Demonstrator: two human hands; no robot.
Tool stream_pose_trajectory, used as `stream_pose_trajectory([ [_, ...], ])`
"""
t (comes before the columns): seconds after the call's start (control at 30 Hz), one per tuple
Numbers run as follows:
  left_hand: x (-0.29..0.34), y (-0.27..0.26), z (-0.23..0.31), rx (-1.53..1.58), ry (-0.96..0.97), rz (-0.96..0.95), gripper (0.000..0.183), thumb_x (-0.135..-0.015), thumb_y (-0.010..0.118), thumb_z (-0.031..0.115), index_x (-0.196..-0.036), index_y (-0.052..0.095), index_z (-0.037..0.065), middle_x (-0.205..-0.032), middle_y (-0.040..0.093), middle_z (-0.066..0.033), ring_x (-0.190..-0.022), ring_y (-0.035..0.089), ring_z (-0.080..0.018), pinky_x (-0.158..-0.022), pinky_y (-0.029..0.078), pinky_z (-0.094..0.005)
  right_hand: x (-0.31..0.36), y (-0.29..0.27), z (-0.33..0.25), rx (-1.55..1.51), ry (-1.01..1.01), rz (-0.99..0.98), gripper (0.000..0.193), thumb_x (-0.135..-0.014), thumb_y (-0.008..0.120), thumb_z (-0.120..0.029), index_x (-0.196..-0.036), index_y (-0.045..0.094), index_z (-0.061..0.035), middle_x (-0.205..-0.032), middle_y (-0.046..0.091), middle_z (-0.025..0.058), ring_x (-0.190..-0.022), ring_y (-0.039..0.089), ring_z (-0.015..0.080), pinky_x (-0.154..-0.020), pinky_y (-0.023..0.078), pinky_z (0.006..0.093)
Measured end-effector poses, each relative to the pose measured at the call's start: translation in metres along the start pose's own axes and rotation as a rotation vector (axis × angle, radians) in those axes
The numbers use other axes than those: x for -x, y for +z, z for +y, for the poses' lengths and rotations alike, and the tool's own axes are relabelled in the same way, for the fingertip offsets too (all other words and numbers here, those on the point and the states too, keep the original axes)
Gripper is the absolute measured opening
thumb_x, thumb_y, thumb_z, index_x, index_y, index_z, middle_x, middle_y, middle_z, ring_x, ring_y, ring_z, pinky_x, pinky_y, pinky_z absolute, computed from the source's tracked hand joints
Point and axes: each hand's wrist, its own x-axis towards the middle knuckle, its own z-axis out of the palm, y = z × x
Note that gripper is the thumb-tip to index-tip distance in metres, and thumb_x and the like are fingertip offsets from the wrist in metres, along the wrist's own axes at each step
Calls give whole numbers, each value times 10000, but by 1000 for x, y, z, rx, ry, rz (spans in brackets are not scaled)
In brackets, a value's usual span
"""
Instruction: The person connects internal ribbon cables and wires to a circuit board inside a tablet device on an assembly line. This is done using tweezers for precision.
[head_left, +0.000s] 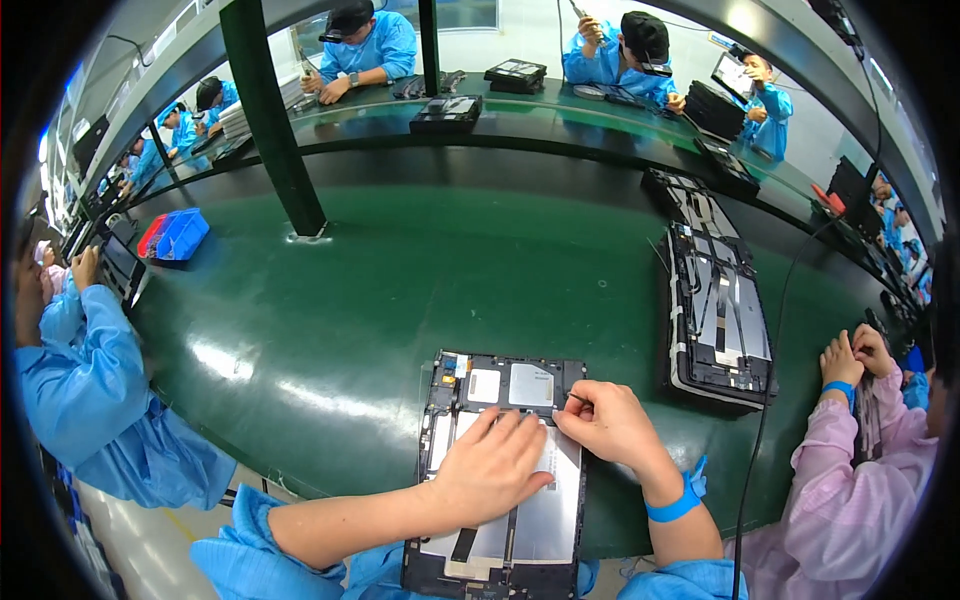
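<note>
An opened tablet point(548, 500) lies in front of me at the table's near edge, its silver inner plate and black frame facing up. My left hand point(492, 462) rests across its upper middle with the fingers stretched out. At the tablet's upper right edge, my right hand point(608, 425) is closed in a pinch, with thumb and forefinger together. A thin dark bit shows at those fingertips, too small to name. A blue band circles my right wrist. My left palm hides part of the inner plate and the black strips on it.
On the right stands a stack of opened tablets point(722, 310), with a black cable point(768, 400) hanging in front. A blue bin point(183, 236) sits at the far left by a green post point(270, 120). People work on both sides and beyond the raised glass shelf point(560, 118).
</note>
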Motion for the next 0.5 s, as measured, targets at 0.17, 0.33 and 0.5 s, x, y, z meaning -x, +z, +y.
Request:
stream_pose_trajectory([
  [0.17,3,5,-4,121,-34,-4,471,-667,584,316,-975,500,-30,-985,500,-164,-912,479,-300,-830,360,-395,-1,-7,6,-285,124,-105,144,-696,604,-84,-619,528,10,-535,512,5,-500,438,29,-438,354,189],
  [0.33,-2,1,-6,121,-18,-42,479,-659,578,337,-978,506,-14,-980,502,-159,-905,482,-289,-820,362,-383,3,-8,14,-404,221,-92,208,-690,616,-165,-603,514,-5,-464,448,0,-439,376,39,-402,297,212],
  [0.5,-4,0,-9,140,-37,-87,498,-659,565,335,-1011,500,-11,-982,482,-132,-908,458,-264,-836,328,-377,5,-13,4,-369,280,-157,173,-683,608,-107,-586,501,-10,-436,400,-19,-420,314,22,-371,242,210],
])
